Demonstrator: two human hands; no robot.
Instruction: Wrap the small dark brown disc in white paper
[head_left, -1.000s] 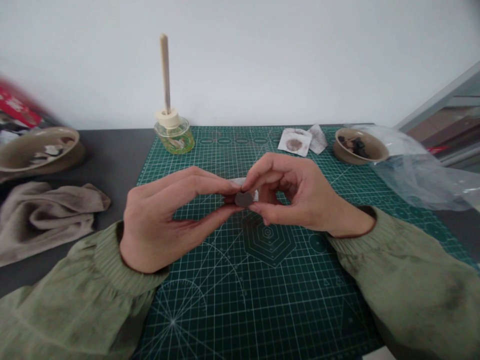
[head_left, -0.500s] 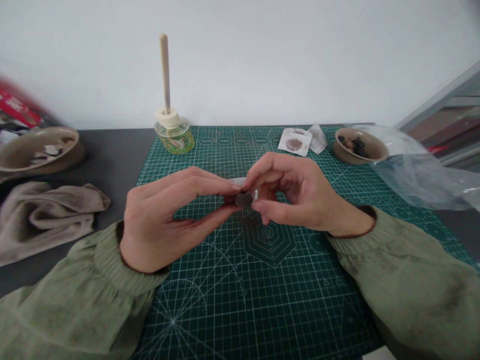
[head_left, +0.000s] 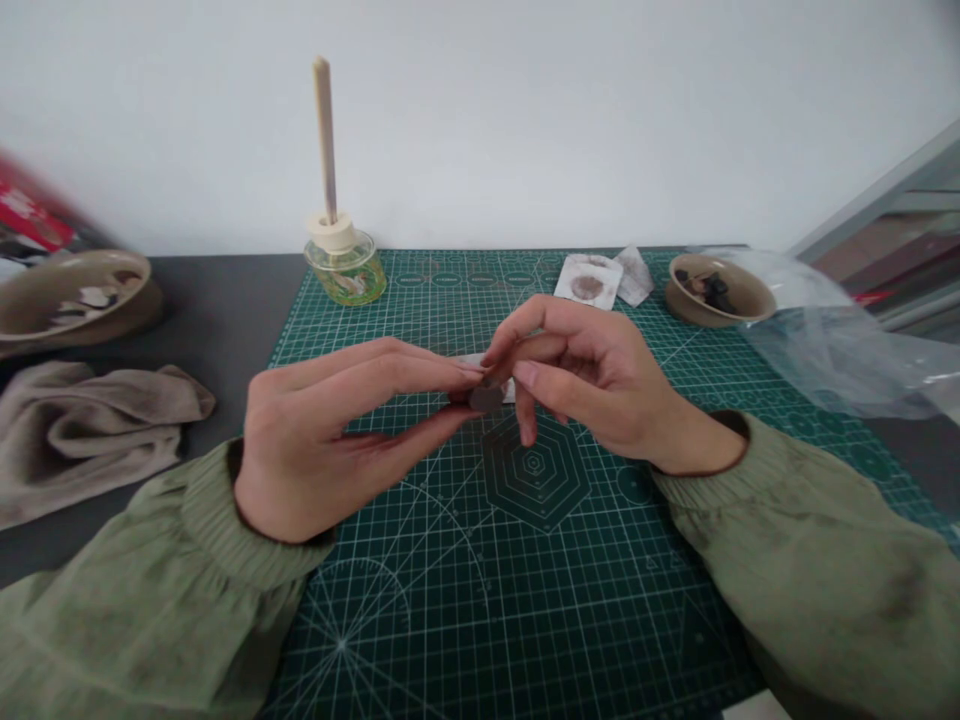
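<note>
Between the thumb and fingertips of my left hand point(head_left: 337, 430) is a small dark brown piece point(head_left: 486, 399) with a flat round end, clay-like in look. Most of its length is hidden by the fingers. My right hand point(head_left: 585, 385) is close against it from the right. Its index fingertip rests at the piece's upper edge, beside my left fingertips. The right thumb stands apart from the piece, and the other fingers are loosely bent. Behind the fingertips, a bit of white paper or cloth point(head_left: 508, 392) shows, mostly covered. Under both hands lies a green cutting mat point(head_left: 450, 560).
A glass jar point(head_left: 346, 270) with a wooden stick stands at the back left. Stained white squares point(head_left: 589, 280) lie at the back right, near a small bowl point(head_left: 712, 305) of dark bits and a plastic bag point(head_left: 832, 350). At left are another bowl point(head_left: 135, 305) and a brown cloth point(head_left: 112, 420).
My right thumb has lifted off the dark brown piece and moved up. The right index finger stays at its top. My left hand keeps its hold, and the view has shifted slightly.
</note>
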